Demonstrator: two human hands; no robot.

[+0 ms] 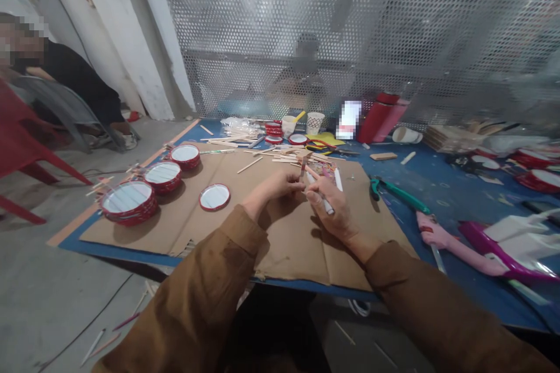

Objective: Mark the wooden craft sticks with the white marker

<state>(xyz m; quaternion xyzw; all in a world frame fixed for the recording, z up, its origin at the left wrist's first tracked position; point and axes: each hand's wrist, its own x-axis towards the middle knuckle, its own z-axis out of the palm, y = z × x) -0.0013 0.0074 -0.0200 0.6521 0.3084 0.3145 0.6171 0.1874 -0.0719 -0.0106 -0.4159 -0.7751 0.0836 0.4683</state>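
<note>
My left hand (283, 187) is closed in a pinch over the cardboard sheet (280, 245), with a thin reddish-brown strip (303, 168) standing up at its fingertips. Close beside it, my right hand (330, 207) is wrapped round a slim white stick-like tool (327, 206); its far end is hidden by the fingers. To the left lies a flat white disc with a red rim (214, 196). Three small red drums with white heads and strings, the nearest one (129, 201) largest, stand in a row along the left edge. Thin wooden sticks (286, 154) lie scattered beyond my hands.
Cups (315, 123), a red bottle (378, 119) and pliers (332, 150) stand or lie at the back by a perforated metal screen. On the right are a teal-handled tool (402, 193), a pink-and-purple hot-glue gun (464, 247) and more red drums (542, 179). A person sits far left.
</note>
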